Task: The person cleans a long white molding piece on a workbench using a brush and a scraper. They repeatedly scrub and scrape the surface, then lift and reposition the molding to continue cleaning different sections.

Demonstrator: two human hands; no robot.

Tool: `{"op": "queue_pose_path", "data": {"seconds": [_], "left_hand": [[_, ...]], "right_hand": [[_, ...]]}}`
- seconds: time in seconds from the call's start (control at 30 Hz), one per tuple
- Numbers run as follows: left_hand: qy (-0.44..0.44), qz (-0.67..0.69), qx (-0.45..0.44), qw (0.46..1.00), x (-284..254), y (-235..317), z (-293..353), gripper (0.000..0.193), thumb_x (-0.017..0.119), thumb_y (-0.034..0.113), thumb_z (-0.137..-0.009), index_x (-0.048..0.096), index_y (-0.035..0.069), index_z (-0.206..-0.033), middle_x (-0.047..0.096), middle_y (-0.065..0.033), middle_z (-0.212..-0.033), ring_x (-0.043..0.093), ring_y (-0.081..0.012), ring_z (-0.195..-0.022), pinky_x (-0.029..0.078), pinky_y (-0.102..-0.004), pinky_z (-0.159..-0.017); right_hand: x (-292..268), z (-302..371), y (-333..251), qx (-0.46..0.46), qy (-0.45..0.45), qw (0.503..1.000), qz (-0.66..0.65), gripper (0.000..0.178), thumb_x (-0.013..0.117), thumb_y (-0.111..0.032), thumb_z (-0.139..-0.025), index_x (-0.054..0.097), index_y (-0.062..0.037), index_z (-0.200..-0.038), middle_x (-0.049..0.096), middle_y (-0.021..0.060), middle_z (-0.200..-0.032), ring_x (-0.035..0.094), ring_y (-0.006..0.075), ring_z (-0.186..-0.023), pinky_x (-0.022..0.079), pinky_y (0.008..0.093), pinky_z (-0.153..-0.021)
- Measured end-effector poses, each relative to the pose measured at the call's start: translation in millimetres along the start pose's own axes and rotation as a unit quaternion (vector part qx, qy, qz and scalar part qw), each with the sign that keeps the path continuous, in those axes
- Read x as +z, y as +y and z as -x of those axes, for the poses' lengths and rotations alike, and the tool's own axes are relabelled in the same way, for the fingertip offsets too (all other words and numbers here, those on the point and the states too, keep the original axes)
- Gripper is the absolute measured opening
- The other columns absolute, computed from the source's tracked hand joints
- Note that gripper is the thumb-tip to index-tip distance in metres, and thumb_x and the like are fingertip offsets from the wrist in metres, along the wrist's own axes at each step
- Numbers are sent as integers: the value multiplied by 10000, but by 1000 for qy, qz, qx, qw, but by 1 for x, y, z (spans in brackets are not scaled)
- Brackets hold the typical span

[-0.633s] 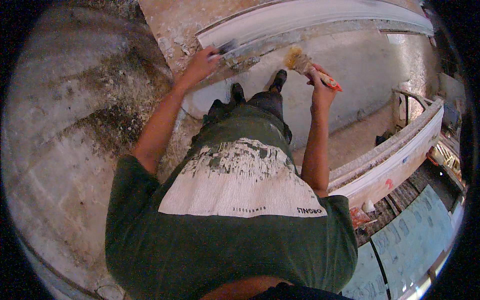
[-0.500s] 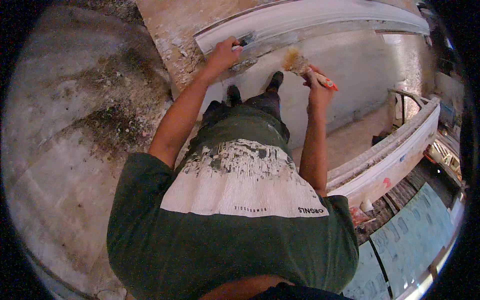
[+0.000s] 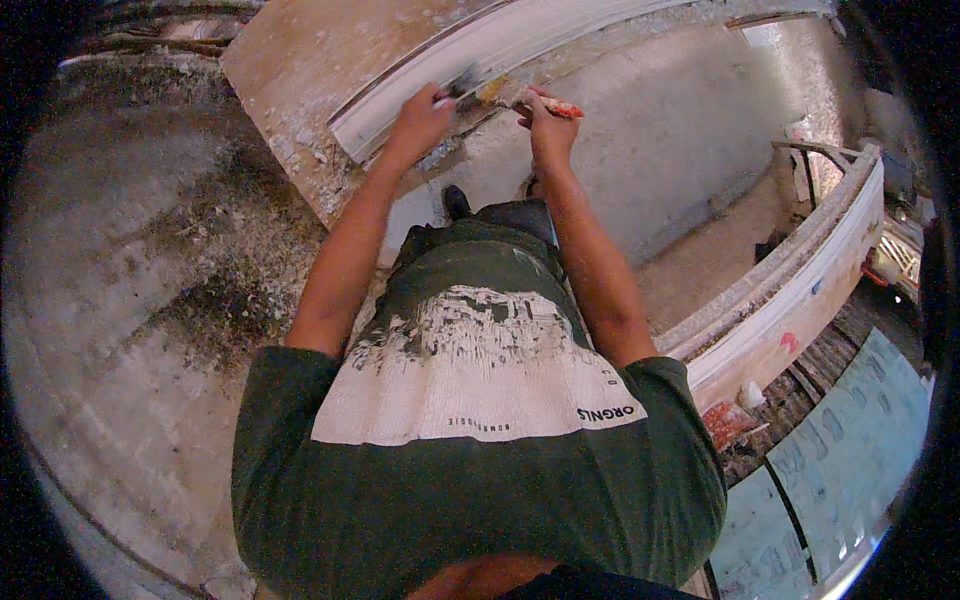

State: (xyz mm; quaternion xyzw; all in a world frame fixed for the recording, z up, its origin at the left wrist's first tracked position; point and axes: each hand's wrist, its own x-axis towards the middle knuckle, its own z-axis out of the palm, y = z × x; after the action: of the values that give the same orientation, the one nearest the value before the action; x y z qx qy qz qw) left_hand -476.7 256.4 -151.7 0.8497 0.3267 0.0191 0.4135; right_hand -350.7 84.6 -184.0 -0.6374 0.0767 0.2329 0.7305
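Observation:
A long white moulding (image 3: 400, 102) with lengthwise grooves lies across the far side. Over its near edge, my left hand (image 3: 420, 122) is closed round a small tool with a pale handle and a dark, blurred blade (image 3: 464, 82); it looks like a scraper. My right hand (image 3: 548, 128) grips a paintbrush (image 3: 516, 97) by its orange-red handle. The brush's yellowish bristles point left, close beside the blade and the moulding's near edge. Whether bristles and moulding touch I cannot tell.
The moulding rests on a stained brown board (image 3: 290, 75). At right stands a long curved white form (image 3: 790, 300). Pale blue panels (image 3: 840, 420) lie beyond it, near a red and white bag (image 3: 728, 425). Dark debris (image 3: 225, 310) covers the floor at left.
My right hand has swung left with the paintbrush, bringing its bristles to the moulding beside my left hand. My left hand still holds its tool. The whole view has shifted slightly.

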Motion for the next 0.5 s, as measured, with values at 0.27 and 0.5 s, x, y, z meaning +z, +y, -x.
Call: {"op": "queue_pose_path", "data": {"seconds": [0.27, 0.5], "left_hand": [[11, -74, 36, 997, 11, 23, -7, 335, 615, 277, -890, 574, 11, -1091, 642, -252, -1073, 618, -413, -1014, 489, -441, -861], [-24, -23, 20, 999, 56, 105, -74, 329, 591, 281, -902, 566, 2, -1076, 643, -258, -1043, 615, -423, -997, 482, -461, -853]], "right_hand": [[-23, -25, -51, -37, 65, 997, 23, 174, 678, -94, -840, 674, 7, -982, 692, 92, -912, 684, 177, -763, 566, 275, -607], [-40, -59, -76, -12, 88, 995, 43, 157, 673, -87, -844, 682, 2, -972, 694, 101, -903, 689, 179, -756, 563, 268, -613]]}}
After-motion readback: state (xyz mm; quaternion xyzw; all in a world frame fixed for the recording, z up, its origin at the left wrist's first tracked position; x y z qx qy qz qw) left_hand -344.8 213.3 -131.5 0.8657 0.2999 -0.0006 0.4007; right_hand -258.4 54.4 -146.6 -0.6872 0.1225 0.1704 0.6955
